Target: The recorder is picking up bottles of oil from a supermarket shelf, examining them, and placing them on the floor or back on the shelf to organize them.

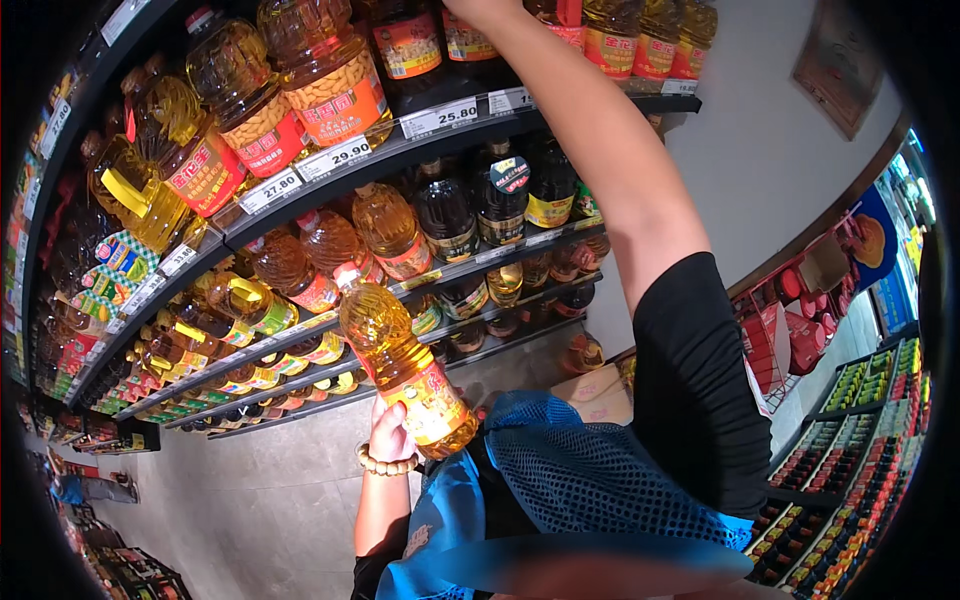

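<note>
My left hand (391,431), with a wooden bead bracelet at its wrist, grips the lower part of a clear plastic bottle of golden cooking oil (386,337). The bottle has a white cap and an orange-red label, and it tilts in front of the lower shelves. My right arm stretches up to the upper shelf, where my right hand (480,9) is partly cut off by the top edge of the view. It is near dark bottles with orange-red labels (407,46); its fingers are hidden. Large peanut-oil jugs (334,90) stand left of it on the same shelf.
Price tags line the black shelf edge (439,118). Lower shelves hold many oil bottles (394,232). Cardboard cartons (596,394) lie on the floor by the shelf end. At right are a red wire rack (776,352) and shelves of jars (862,450). A person (90,487) is far off at left.
</note>
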`<control>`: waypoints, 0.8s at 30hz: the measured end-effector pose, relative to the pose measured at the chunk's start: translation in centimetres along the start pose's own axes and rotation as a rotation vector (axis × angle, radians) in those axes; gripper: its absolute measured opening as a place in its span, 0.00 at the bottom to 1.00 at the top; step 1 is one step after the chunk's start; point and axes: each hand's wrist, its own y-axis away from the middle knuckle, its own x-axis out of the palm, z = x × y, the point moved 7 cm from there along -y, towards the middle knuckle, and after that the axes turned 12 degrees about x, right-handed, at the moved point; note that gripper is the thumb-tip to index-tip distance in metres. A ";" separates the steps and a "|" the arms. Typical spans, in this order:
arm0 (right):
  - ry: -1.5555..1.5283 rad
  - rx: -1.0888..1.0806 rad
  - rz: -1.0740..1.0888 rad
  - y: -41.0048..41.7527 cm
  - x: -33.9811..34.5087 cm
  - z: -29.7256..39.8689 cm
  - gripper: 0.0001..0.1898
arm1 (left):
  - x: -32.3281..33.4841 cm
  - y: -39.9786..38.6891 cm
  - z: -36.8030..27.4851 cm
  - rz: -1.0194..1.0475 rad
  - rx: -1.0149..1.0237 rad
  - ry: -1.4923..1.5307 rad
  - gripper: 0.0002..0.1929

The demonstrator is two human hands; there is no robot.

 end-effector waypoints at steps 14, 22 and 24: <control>0.059 0.109 -0.406 3.5 -6.4 0.6 0.31 | -0.1 0.8 -0.3 -0.042 0.016 -0.019 0.40; -0.101 0.055 -0.541 9.5 -10.4 3.1 0.31 | -1.0 1.0 0.7 -0.009 -0.003 -0.031 0.41; -0.122 -0.005 -0.562 9.9 -10.7 3.3 0.35 | -1.0 1.0 0.8 -0.003 -0.014 -0.023 0.41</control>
